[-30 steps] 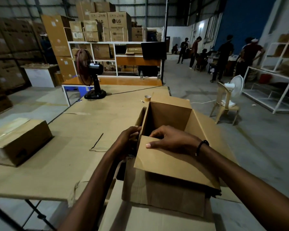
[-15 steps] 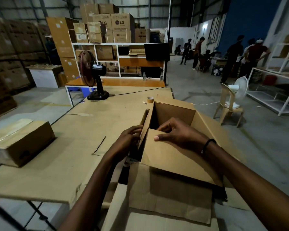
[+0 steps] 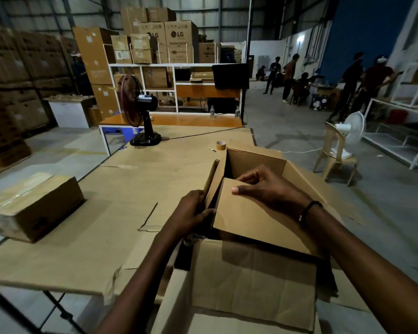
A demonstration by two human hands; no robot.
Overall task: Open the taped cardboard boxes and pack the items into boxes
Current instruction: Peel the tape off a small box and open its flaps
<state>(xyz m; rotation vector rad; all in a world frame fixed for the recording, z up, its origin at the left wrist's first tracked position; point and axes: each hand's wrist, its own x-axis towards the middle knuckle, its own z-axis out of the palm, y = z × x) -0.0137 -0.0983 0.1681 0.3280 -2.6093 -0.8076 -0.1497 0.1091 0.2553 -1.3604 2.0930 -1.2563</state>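
An open brown cardboard box (image 3: 256, 162) stands on the cardboard-covered table (image 3: 135, 189) in front of me. My right hand (image 3: 263, 186) grips the far edge of its near flap (image 3: 246, 220), thumb on top and fingers curled over the edge. At the box's left side my left hand (image 3: 191, 210) holds the upright left flap (image 3: 211, 182). A taped, closed cardboard box (image 3: 32, 206) lies at the table's left edge. I cannot see the inside bottom of the open box.
A roll of brown tape (image 3: 220, 145) sits beyond the box. A black desk fan (image 3: 140, 112) stands at the table's far end with its cable running right. More flattened cardboard (image 3: 251, 280) lies under my arms. Shelves of boxes (image 3: 169, 44) stand behind; several people (image 3: 357, 83) are at right.
The view has shifted slightly. My right hand has slid further over the near flap's edge, and both hands stay on the flaps.
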